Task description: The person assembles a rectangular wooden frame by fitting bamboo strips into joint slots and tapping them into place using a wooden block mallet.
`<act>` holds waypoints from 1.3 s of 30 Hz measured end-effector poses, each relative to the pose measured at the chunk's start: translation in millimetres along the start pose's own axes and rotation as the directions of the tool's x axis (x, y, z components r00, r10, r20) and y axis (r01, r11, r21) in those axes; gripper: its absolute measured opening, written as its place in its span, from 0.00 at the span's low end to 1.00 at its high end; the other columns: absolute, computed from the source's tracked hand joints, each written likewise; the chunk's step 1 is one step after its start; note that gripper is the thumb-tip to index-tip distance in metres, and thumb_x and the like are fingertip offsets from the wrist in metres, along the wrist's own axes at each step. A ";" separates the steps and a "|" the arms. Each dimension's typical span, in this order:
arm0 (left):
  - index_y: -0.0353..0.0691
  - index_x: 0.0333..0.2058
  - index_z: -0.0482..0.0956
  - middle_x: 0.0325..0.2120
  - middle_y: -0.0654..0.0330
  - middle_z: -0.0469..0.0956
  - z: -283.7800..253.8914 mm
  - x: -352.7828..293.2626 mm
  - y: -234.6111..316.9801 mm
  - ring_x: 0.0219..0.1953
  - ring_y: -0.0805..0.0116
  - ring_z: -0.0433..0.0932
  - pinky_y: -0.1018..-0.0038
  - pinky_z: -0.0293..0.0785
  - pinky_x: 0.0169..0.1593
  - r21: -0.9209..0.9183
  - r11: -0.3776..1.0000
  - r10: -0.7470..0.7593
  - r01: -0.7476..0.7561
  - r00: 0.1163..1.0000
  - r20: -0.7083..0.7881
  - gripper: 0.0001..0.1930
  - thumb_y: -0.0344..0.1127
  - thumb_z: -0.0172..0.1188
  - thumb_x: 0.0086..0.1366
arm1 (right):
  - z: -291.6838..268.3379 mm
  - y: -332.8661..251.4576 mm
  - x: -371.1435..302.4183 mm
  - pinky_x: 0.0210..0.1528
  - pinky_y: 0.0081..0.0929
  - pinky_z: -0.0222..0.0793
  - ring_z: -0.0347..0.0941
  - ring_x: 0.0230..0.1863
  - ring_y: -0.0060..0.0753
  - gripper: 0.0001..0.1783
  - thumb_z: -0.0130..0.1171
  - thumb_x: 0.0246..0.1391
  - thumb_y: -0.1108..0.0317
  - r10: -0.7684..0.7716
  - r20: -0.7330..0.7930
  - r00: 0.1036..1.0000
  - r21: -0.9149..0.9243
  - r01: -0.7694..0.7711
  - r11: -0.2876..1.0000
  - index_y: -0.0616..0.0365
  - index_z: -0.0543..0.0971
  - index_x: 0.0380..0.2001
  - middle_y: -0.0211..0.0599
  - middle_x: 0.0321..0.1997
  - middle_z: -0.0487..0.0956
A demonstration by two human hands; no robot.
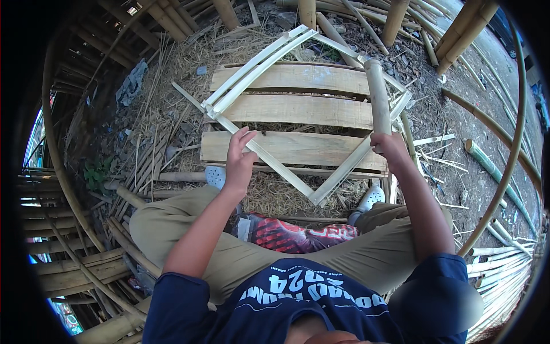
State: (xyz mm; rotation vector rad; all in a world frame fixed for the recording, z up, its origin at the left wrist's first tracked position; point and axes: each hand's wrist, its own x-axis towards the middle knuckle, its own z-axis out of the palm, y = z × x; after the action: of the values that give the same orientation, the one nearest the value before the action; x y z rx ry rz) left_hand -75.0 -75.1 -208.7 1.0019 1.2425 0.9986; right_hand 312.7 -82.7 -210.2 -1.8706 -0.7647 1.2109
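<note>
A frame of pale split-bamboo strips (279,169) lies as a tilted four-sided shape on a low slatted wooden platform (309,111). Doubled strips form its upper-left side, and several corners show overlapping ends. My right hand (391,150) is wrapped round the near end of a short, thick bamboo pole (377,94). The pole's far end reaches over the frame's right part and hides some of it. At the frame's lower-left side, my left hand (238,163) has its fingers stretched and thumb apart, close against the strip; whether it touches is unclear.
Shavings and loose strips (269,200) litter the ground around the platform. A red patterned sack (292,234) lies between my legs. Upright bamboo posts (395,23) stand at the back. Bamboo slat structures (80,269) border the left, and a green bamboo pole (495,172) lies at right.
</note>
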 end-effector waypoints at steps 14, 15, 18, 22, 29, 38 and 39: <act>0.46 0.72 0.62 0.74 0.51 0.57 4.9 94.7 -68.0 0.78 0.49 0.50 0.39 0.35 0.77 0.888 0.047 0.531 -0.457 0.764 0.365 0.31 0.43 0.49 0.71 | 63.2 -29.1 -24.7 0.46 0.41 0.75 0.82 0.39 0.49 0.25 0.68 0.40 0.67 -0.472 0.135 0.872 -0.417 0.482 0.771 0.66 0.80 0.44 0.52 0.37 0.83; 0.46 0.71 0.63 0.74 0.52 0.57 -2.6 103.9 -61.9 0.78 0.50 0.50 0.37 0.34 0.77 0.880 0.003 0.476 -0.475 0.775 0.416 0.31 0.42 0.49 0.71 | 75.5 -32.1 -26.2 0.46 0.42 0.75 0.82 0.39 0.49 0.25 0.68 0.41 0.67 -0.493 0.179 0.851 -0.404 0.521 0.752 0.67 0.80 0.45 0.53 0.37 0.83; 0.45 0.72 0.62 0.76 0.57 0.55 -12.4 125.0 -46.2 0.79 0.54 0.45 0.38 0.27 0.77 0.912 -0.123 0.375 -0.392 0.833 0.408 0.33 0.44 0.51 0.69 | 114.9 -58.6 -37.9 0.46 0.42 0.76 0.84 0.42 0.51 0.26 0.72 0.44 0.61 -0.452 0.303 0.839 -0.450 0.544 0.708 0.66 0.82 0.45 0.54 0.38 0.85; 0.42 0.72 0.61 0.75 0.55 0.56 46.2 124.3 -38.8 0.80 0.55 0.43 0.37 0.26 0.77 0.950 0.018 0.311 -0.313 0.904 0.292 0.34 0.44 0.52 0.68 | 158.7 -90.8 -32.9 0.48 0.43 0.78 0.84 0.41 0.52 0.29 0.73 0.43 0.56 -0.542 0.362 0.759 -0.475 0.650 0.593 0.66 0.83 0.45 0.54 0.37 0.85; 0.39 0.70 0.63 0.73 0.49 0.58 29.2 156.8 -20.9 0.78 0.52 0.49 0.40 0.32 0.77 0.807 0.345 0.310 -0.479 0.870 0.383 0.35 0.40 0.54 0.64 | 248.1 -131.0 -1.8 0.48 0.46 0.79 0.84 0.45 0.56 0.31 0.73 0.43 0.51 -0.567 0.399 0.721 -0.550 0.683 0.481 0.64 0.83 0.45 0.57 0.41 0.86; 0.25 0.72 0.52 0.76 0.39 0.48 -4.0 120.1 -46.6 0.80 0.48 0.42 0.34 0.31 0.75 0.931 0.358 0.381 0.067 0.900 -0.211 0.41 0.40 0.54 0.65 | 286.5 -162.5 46.4 0.52 0.46 0.78 0.83 0.49 0.56 0.39 0.72 0.46 0.46 -0.528 0.361 0.769 -0.575 0.629 0.523 0.68 0.80 0.53 0.59 0.46 0.85; 0.25 0.72 0.52 0.76 0.39 0.48 -10.7 116.2 -47.4 0.80 0.48 0.42 0.34 0.31 0.75 0.932 0.354 0.377 0.073 0.901 -0.213 0.41 0.40 0.54 0.65 | 287.7 -161.0 52.3 0.52 0.46 0.78 0.83 0.49 0.56 0.39 0.72 0.46 0.46 -0.524 0.365 0.770 -0.571 0.629 0.527 0.68 0.80 0.53 0.59 0.46 0.85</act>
State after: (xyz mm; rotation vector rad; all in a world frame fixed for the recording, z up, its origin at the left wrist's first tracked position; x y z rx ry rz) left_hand -76.2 25.0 -285.2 1.9070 2.2214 0.5542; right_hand 53.2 123.8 -172.0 -1.7837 -1.9534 0.6523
